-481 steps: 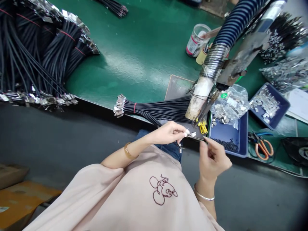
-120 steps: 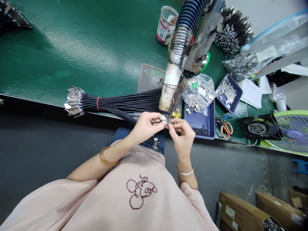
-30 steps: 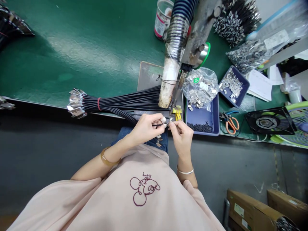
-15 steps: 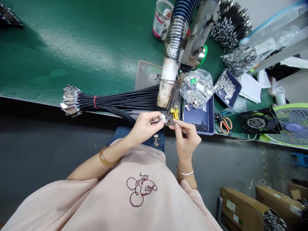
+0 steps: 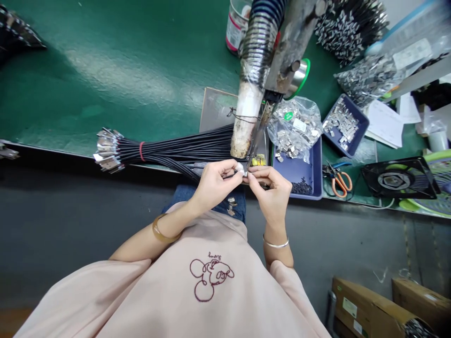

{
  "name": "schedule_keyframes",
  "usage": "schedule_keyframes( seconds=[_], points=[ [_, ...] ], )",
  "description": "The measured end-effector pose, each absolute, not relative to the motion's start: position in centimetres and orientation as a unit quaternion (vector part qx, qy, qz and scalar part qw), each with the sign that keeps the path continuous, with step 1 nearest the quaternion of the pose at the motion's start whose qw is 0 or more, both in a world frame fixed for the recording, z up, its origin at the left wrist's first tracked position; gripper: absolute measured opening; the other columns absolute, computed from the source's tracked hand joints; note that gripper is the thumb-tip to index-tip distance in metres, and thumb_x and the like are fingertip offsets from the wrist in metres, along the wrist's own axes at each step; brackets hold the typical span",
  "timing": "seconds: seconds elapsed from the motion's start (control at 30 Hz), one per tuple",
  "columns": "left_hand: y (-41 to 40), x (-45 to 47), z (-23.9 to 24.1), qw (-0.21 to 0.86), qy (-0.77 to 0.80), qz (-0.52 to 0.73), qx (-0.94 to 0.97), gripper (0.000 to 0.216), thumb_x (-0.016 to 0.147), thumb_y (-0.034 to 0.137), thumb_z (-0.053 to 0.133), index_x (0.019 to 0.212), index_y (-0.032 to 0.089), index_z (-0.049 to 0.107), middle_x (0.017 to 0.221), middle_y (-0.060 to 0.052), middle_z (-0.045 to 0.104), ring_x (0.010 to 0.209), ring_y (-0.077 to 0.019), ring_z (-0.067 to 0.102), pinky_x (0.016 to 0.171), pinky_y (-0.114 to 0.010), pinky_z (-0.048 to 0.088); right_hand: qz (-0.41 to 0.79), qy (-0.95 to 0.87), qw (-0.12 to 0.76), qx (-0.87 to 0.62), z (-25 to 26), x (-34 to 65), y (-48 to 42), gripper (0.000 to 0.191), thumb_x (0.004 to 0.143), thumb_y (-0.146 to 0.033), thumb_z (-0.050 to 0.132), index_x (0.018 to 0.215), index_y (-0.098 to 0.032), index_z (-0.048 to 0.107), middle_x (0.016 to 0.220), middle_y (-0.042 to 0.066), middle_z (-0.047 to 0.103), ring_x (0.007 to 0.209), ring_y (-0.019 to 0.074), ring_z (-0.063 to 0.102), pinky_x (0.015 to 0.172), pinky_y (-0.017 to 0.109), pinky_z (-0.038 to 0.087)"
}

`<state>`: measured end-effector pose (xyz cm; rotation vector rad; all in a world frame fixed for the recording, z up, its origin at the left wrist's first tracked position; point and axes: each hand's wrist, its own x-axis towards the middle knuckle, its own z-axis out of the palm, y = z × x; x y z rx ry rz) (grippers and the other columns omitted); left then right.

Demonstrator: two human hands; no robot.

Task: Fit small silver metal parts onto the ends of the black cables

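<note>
My left hand is closed in a pinch, with what looks like a thin black cable between thumb and forefinger; white covering shows at a fingertip. My right hand pinches a small silver metal piece against the cable's end, so the fingertips of both hands nearly touch. Directly behind them stand the tip of a soldering iron-like metal rod and a white-wrapped hose end. To the left lies a bundle of black cables with silver connectors, tied with a red band.
A blue tray with a bag of metal shells stands to the right. Beyond are a smaller blue tray, orange-handled pliers and a black fan. A solder spool and clear jar stand behind.
My right hand has moved left, bringing its fingertips up against those of my left hand. The small metal piece now shows between them. The view has shifted slightly.
</note>
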<state>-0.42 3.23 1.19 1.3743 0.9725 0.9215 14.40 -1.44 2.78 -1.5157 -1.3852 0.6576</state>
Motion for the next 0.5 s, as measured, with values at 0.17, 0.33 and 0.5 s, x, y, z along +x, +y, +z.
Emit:
schedule_keyframes(
  seconds=[0.17,0.33,0.5],
  points=[
    [3.3,-0.4,1.4,0.573,0.417,0.395,0.585,0.015,0.084,0.023,0.06,0.072,0.014,0.06,0.057,0.005,0.038,0.053,-0.0072,0.032,0.051,-0.023,0.025,0.28,-0.575,0.453,-0.622,3.6,14.6,-1.2,0.011,0.086,-0.023,0.067,0.076,-0.02,0.065,0.089,0.001,0.074,0.07,0.0123,0.074,0.068,0.025,0.066],
    [3.2,-0.5,1.5,0.572,0.422,0.371,0.597,0.016,0.082,0.023,0.06,0.069,0.015,0.058,0.055,0.006,0.034,0.052,-0.007,0.029,0.05,-0.023,0.022,0.293,-0.571,0.447,-0.623,3.7,14.6,-1.9,0.013,0.088,-0.024,0.065,0.077,-0.021,0.06,0.093,0.002,0.076,0.072,0.0135,0.076,0.07,0.026,0.065],
    [3.0,-0.7,1.6,0.561,0.427,0.346,0.619,0.015,0.08,0.019,0.057,0.066,0.015,0.054,0.055,0.007,0.029,0.053,-0.0072,0.025,0.051,-0.024,0.02,0.265,-0.534,0.465,-0.655,4.4,15.0,-2.9,0.012,0.091,-0.033,0.064,0.086,-0.023,0.059,0.086,0.0,0.076,0.061,0.0132,0.073,0.056,0.024,0.059]
  ],
)
